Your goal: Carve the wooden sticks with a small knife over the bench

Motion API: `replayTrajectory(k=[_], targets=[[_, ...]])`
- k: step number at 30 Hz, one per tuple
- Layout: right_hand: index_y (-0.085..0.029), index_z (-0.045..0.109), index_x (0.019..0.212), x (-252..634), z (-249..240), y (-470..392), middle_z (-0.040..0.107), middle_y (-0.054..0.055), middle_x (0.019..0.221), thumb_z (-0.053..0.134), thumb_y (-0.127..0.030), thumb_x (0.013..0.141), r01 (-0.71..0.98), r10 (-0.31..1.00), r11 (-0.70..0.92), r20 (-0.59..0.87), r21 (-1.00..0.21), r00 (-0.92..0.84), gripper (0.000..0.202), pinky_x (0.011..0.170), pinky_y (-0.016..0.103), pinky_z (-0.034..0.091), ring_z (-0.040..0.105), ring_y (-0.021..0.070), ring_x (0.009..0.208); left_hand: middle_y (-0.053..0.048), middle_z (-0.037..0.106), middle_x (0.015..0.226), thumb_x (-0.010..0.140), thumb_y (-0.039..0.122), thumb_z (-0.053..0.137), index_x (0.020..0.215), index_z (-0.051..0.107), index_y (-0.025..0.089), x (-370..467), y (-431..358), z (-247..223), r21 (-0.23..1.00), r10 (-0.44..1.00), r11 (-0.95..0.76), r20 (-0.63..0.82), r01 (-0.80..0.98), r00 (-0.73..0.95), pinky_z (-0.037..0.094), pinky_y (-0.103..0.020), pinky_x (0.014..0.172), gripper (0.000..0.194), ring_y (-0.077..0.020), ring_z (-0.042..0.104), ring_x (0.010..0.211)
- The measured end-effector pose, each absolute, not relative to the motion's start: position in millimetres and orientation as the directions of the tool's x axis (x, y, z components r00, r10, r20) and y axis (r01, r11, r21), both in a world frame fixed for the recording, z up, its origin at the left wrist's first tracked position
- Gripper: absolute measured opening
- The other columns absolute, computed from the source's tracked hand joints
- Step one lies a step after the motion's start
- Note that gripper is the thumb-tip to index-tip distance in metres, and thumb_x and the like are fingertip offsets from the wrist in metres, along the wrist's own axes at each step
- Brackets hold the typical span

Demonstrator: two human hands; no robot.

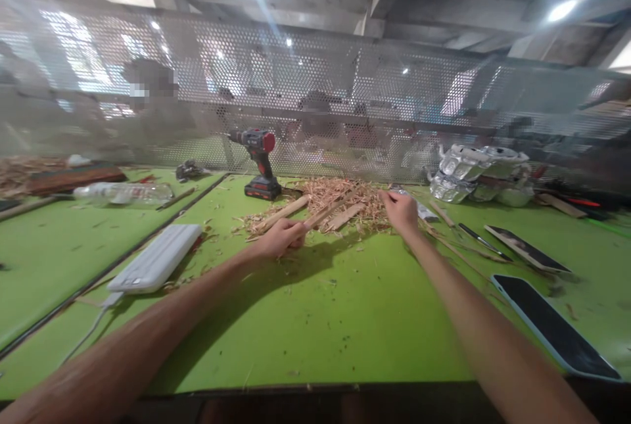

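Note:
My left hand [283, 238] is closed around the near end of a thin wooden strip [326, 210]. The strip slants up and to the right across a heap of wood shavings [367, 199]. To the right of the heap is my right hand [401, 212], with thumb and fingers pinched together; what lies between them, if anything, is too small to make out. Another flat wooden piece [346, 216] rests on the shavings, and a pale wooden stick [282, 213] lies at their left side, just beyond my left hand.
A cordless drill [261, 164] stands behind the shavings. A white power bank [156, 259] with a cable lies left, a phone [555, 325] and a sanding block [527, 248] right. Foil-wrapped bundles [478, 171] and a plastic bottle [123, 193] sit farther back, before a perforated screen [315, 92].

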State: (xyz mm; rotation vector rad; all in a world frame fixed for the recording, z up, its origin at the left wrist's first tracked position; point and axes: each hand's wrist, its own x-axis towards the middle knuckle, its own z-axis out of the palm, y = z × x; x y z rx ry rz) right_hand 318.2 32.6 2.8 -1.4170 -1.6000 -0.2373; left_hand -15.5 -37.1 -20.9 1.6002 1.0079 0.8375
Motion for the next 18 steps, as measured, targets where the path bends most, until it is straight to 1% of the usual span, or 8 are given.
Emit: replayTrajectory(k=[1,3,7,10,12,15,18], targets=[[-0.018,0.087,0.088,326,4,35,0.079,0.012,0.071,0.057,-0.056,0.097,0.847,0.651,0.299,0.743,-0.44,0.156,0.049,0.057,0.033,0.048,0.068,0.026,0.062,0.003,0.043,0.061,0.091,0.047,0.059,0.065,0.048,0.021,-15,-37,-21,0.974,0.913,-0.118,0.031,0.191,0.407,0.023,-0.027,0.05,0.039,-0.0091,0.032,0.05],[-0.019,0.087,0.091,330,6,35,0.081,0.013,0.077,0.055,-0.057,0.097,0.836,0.641,0.334,0.755,-0.435,0.137,0.05,0.06,0.034,0.05,0.07,0.0272,0.066,0.003,0.042,0.06,0.091,0.048,0.057,0.063,0.047,0.022,-14,-37,-20,0.981,0.914,-0.089,0.013,0.169,0.406,0.023,-0.027,0.049,0.04,-0.0091,0.031,0.049],[-0.022,0.087,0.096,302,5,21,0.083,0.012,0.09,0.056,-0.053,0.099,0.806,0.663,0.449,0.749,-0.385,-0.011,0.044,0.066,0.036,0.053,0.073,0.0283,0.073,0.003,0.04,0.057,0.091,0.05,0.056,0.06,0.046,0.023,-13,-38,-19,0.986,0.919,-0.037,-0.03,0.163,0.394,0.022,-0.029,0.045,0.043,-0.0086,0.03,0.043],[-0.022,0.087,0.096,275,2,8,0.083,0.01,0.092,0.058,-0.046,0.101,0.775,0.662,0.545,0.731,-0.32,-0.164,0.038,0.066,0.034,0.053,0.074,0.026,0.074,0.003,0.041,0.055,0.092,0.049,0.055,0.059,0.047,0.023,-15,-39,-18,0.986,0.921,-0.036,-0.029,0.16,0.389,0.021,-0.029,0.043,0.043,-0.0087,0.029,0.042],[-0.022,0.087,0.096,267,1,5,0.083,0.01,0.092,0.059,-0.044,0.102,0.765,0.656,0.575,0.722,-0.291,-0.218,0.036,0.066,0.034,0.053,0.074,0.0251,0.075,0.002,0.043,0.057,0.092,0.048,0.056,0.061,0.049,0.023,-16,-39,-18,0.987,0.919,-0.032,-0.033,0.156,0.394,0.022,-0.029,0.042,0.041,-0.0091,0.031,0.042],[-0.021,0.087,0.098,272,1,7,0.083,0.01,0.089,0.061,-0.043,0.1,0.773,0.672,0.555,0.713,-0.307,-0.2,0.035,0.062,0.034,0.053,0.073,0.0248,0.07,0.002,0.045,0.059,0.091,0.048,0.06,0.062,0.052,0.022,-18,-40,-18,0.98,0.916,-0.064,-0.018,0.19,0.401,0.024,-0.028,0.044,0.04,-0.0093,0.033,0.045],[-0.024,0.088,0.101,284,1,12,0.083,0.009,0.091,0.062,-0.043,0.098,0.77,0.685,0.545,0.705,-0.331,-0.182,0.032,0.061,0.035,0.055,0.074,0.0259,0.07,0.002,0.044,0.057,0.091,0.049,0.063,0.065,0.051,0.022,-17,-40,-18,0.975,0.909,-0.078,-0.015,0.207,0.416,0.023,-0.028,0.044,0.039,-0.0094,0.033,0.045]])
